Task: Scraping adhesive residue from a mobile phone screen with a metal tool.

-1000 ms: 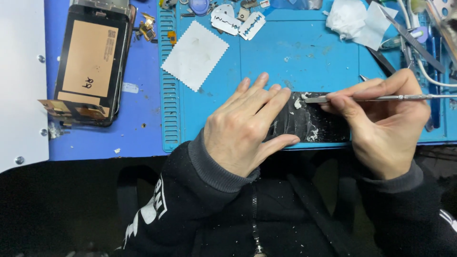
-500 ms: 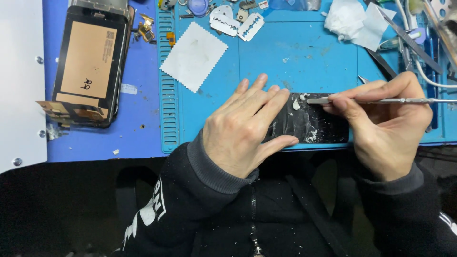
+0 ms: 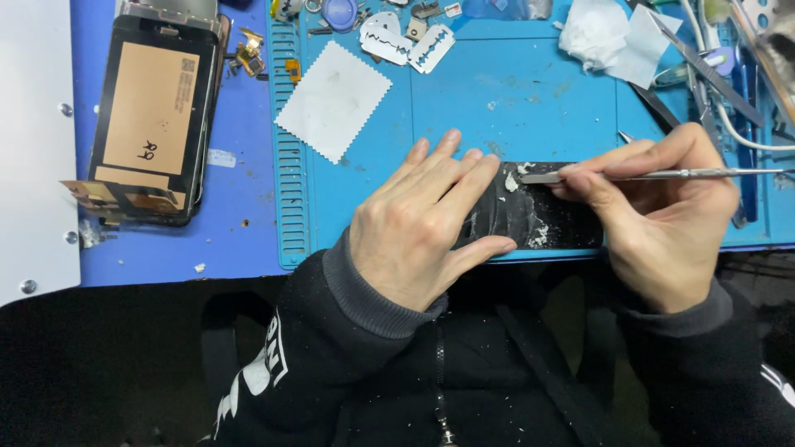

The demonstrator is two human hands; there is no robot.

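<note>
While your left hand [image 3: 422, 223] lies flat with its fingers spread and pressed on the black panel [image 3: 538, 217], your right hand [image 3: 654, 219] is closed in a pinch on a thin metal scraper tool [image 3: 662, 175], and the flat tip of the tool touches the upper edge of the panel, where white flakes of residue are stuck. You see the panel lying across the near edge of the light blue work mat [image 3: 497, 108], just in front of your body, and your left fingers cover its left part. Farther on the mat there is a white square cloth with a zigzag border [image 3: 333, 101], and behind it 2 razor blades [image 3: 406, 45] lie close to each other. At the far right corner you find crumpled white tissue [image 3: 613, 33], and beside it several metal tools and a white cable [image 3: 720, 91] are lying in a loose pile. Left of the mat, on the darker blue table surface [image 3: 240, 215], a phone frame with a tan sheet inside [image 3: 153, 116] lies face down, and small gold-coloured parts [image 3: 248, 51] are near its top right corner. A white board [image 3: 33, 141] covers the left border of the table.
</note>
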